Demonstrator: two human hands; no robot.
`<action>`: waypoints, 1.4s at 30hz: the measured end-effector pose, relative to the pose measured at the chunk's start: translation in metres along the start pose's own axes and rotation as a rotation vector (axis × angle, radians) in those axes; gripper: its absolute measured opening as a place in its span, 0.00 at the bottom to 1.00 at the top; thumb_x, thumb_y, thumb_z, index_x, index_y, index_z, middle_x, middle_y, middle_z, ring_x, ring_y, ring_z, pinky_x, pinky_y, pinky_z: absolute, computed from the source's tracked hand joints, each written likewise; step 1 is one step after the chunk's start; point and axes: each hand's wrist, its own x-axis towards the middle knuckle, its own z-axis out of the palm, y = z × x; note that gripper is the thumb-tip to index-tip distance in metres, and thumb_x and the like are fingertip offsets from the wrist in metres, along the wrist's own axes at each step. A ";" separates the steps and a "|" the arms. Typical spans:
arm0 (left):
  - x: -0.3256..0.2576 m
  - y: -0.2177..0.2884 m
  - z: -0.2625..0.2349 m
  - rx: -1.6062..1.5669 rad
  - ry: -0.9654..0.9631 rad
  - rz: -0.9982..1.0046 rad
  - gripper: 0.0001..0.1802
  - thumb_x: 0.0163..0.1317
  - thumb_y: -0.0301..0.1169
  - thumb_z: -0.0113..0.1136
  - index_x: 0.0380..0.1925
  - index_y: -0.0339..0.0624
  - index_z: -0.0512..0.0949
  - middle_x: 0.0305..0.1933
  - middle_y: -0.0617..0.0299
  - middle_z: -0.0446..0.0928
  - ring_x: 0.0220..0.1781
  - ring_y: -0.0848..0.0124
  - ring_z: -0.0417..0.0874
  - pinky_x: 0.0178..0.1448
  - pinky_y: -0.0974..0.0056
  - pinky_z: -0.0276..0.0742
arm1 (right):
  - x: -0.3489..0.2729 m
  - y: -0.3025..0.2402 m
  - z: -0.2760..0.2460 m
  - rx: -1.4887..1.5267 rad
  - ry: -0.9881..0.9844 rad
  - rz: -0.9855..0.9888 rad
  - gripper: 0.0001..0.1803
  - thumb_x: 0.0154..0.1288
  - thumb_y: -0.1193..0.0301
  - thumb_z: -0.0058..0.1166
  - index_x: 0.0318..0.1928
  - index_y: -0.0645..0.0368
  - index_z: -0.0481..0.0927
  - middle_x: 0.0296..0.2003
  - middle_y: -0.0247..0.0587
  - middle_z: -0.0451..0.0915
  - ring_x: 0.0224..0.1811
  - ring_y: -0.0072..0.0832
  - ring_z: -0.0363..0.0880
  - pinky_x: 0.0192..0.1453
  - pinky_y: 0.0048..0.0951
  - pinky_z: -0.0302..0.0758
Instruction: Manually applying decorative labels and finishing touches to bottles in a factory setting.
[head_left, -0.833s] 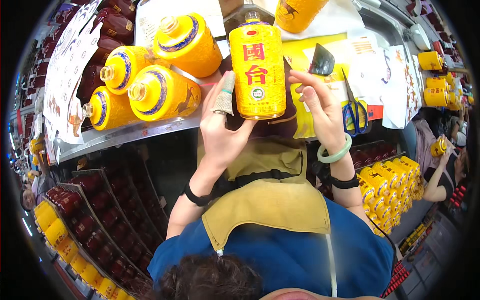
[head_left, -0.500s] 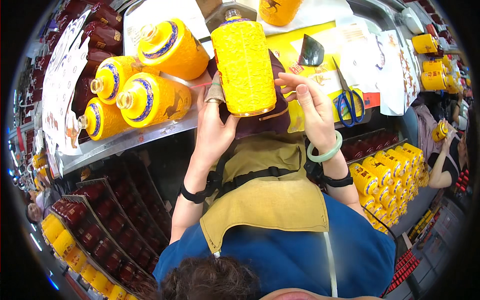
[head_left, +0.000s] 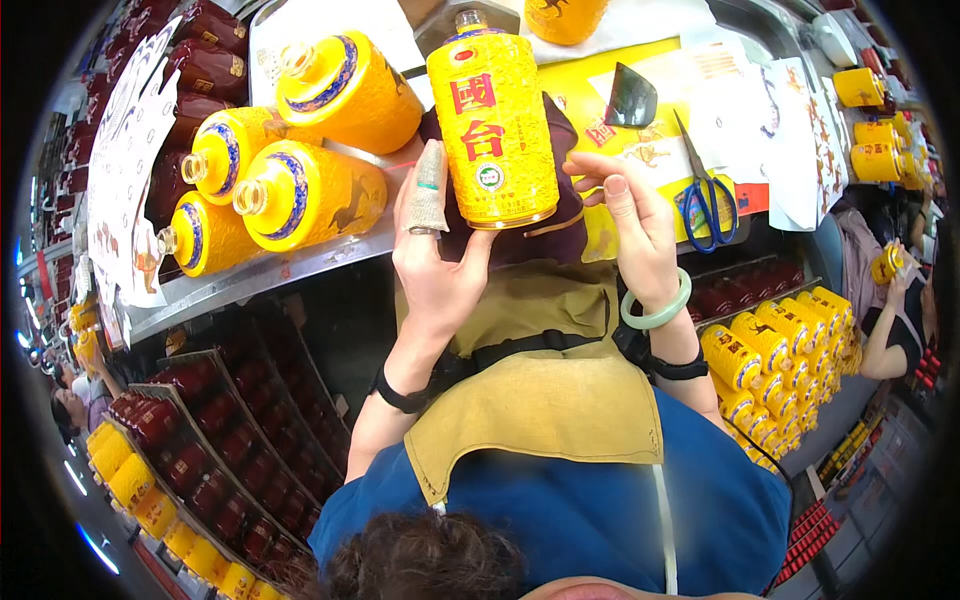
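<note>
A yellow bottle (head_left: 528, 130) with a textured surface, red lettering and a clear glass neck lies in front of me on a dark purple cloth (head_left: 560, 232), its neck pointing away. My left hand (head_left: 435, 270) is at its lower left side, fingers stretched out and the thumb by the bottle's base. Fabric finger covers (head_left: 428, 205) sit on that hand. To the right of the bottle, my right hand (head_left: 640, 225) is raised with fingers loosely extended and nothing in them, apart from the bottle. A green bangle (head_left: 655, 318) circles the right wrist.
Several yellow bottles (head_left: 310, 195) lie at the left of the table. On the right are blue-handled scissors (head_left: 708, 212), a dark scraper-like piece (head_left: 632, 97) and paper sheets (head_left: 790, 150). Racks of dark red bottles (head_left: 215, 440) stand lower left; stacked yellow bottles (head_left: 770, 350) lower right.
The bottle has turned about its length, so its lettered side now faces up instead of the plain textured side. My left fingers have come off its side and straightened; my right hand barely moved.
</note>
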 end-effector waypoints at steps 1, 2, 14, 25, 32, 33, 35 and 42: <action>0.001 0.000 0.001 0.003 0.002 -0.002 0.43 0.52 0.18 0.73 0.70 0.30 0.65 0.73 0.44 0.68 0.76 0.58 0.67 0.77 0.56 0.61 | 0.000 0.000 0.000 0.002 -0.004 0.000 0.19 0.82 0.64 0.42 0.59 0.64 0.79 0.50 0.40 0.83 0.49 0.21 0.78 0.56 0.25 0.74; 0.002 0.001 0.002 -0.060 0.026 -0.056 0.43 0.52 0.19 0.73 0.70 0.30 0.66 0.73 0.44 0.68 0.76 0.58 0.67 0.77 0.56 0.61 | -0.001 0.000 0.001 0.013 -0.005 0.001 0.20 0.82 0.64 0.42 0.59 0.64 0.79 0.50 0.40 0.83 0.49 0.21 0.78 0.56 0.25 0.74; -0.002 -0.005 0.006 -0.103 0.041 -0.092 0.42 0.50 0.22 0.76 0.67 0.28 0.70 0.70 0.44 0.71 0.74 0.51 0.70 0.75 0.54 0.65 | -0.002 0.001 0.002 0.038 -0.015 0.031 0.21 0.82 0.61 0.42 0.60 0.65 0.79 0.50 0.40 0.84 0.48 0.21 0.78 0.55 0.24 0.73; -0.001 -0.005 0.006 -0.121 0.008 -0.103 0.43 0.51 0.19 0.73 0.68 0.26 0.66 0.72 0.42 0.69 0.72 0.55 0.73 0.73 0.57 0.69 | -0.006 -0.003 0.006 0.059 -0.011 0.031 0.20 0.82 0.63 0.43 0.60 0.65 0.78 0.49 0.40 0.84 0.48 0.22 0.78 0.55 0.25 0.74; -0.004 -0.010 0.006 -0.090 -0.011 -0.094 0.41 0.52 0.21 0.72 0.68 0.27 0.66 0.71 0.42 0.70 0.72 0.53 0.74 0.72 0.56 0.70 | -0.006 -0.007 0.008 0.021 -0.015 0.021 0.18 0.80 0.66 0.46 0.57 0.66 0.80 0.48 0.39 0.83 0.46 0.22 0.79 0.51 0.24 0.75; -0.004 -0.010 0.006 -0.094 -0.012 -0.093 0.41 0.53 0.21 0.72 0.68 0.27 0.66 0.71 0.42 0.70 0.71 0.54 0.74 0.72 0.56 0.70 | -0.006 -0.007 0.008 0.021 -0.015 0.019 0.18 0.80 0.66 0.46 0.57 0.66 0.80 0.48 0.39 0.83 0.46 0.22 0.79 0.51 0.24 0.75; -0.003 -0.010 0.006 -0.100 -0.012 -0.092 0.41 0.53 0.21 0.72 0.68 0.27 0.66 0.71 0.42 0.70 0.71 0.54 0.74 0.72 0.56 0.70 | -0.006 -0.009 0.008 -0.007 -0.011 0.007 0.18 0.80 0.66 0.46 0.57 0.67 0.80 0.46 0.39 0.82 0.46 0.22 0.79 0.51 0.24 0.75; -0.003 -0.009 0.005 -0.150 -0.025 -0.116 0.40 0.54 0.20 0.70 0.68 0.27 0.66 0.71 0.42 0.70 0.72 0.55 0.74 0.72 0.56 0.69 | -0.006 -0.011 0.007 -0.090 -0.059 -0.017 0.18 0.81 0.67 0.43 0.57 0.68 0.78 0.49 0.42 0.80 0.47 0.25 0.79 0.54 0.26 0.75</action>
